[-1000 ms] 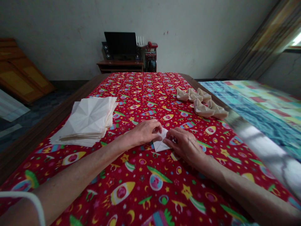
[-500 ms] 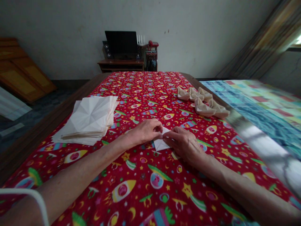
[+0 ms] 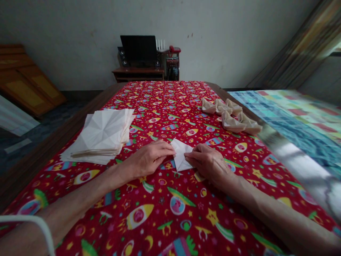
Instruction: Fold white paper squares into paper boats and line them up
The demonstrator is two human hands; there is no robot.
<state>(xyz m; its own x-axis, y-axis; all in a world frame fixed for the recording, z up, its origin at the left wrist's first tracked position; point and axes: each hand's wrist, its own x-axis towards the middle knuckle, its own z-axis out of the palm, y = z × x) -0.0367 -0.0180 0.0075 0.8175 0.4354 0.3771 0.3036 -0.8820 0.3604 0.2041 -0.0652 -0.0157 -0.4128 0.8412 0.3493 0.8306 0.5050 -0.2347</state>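
Left hand: the left hand (image 3: 149, 159) lies palm-down on the tablecloth, fingers close together, tips at the paper's left edge.
Right hand: the right hand (image 3: 209, 164) lies palm-down, fingers curved, tips at the paper's right edge.
Grip: both hands are close in on the paper from either side; whether either pinches it, I cannot tell.
Paper: a small folded paper (image 3: 181, 155) sits between the hands, flat on the cloth.
Table: a red rocket-print tablecloth (image 3: 160, 96) covers a wooden table (image 3: 66, 142).
Left of hands: a stack of creased paper sheets (image 3: 99, 133) lies on the cloth.
Right of hands: a cluster of paper boats (image 3: 231, 117) sits further along, near the table's edge.
Beyond: a monitor (image 3: 138, 48) and a red telephone (image 3: 174, 49) stand against the wall.
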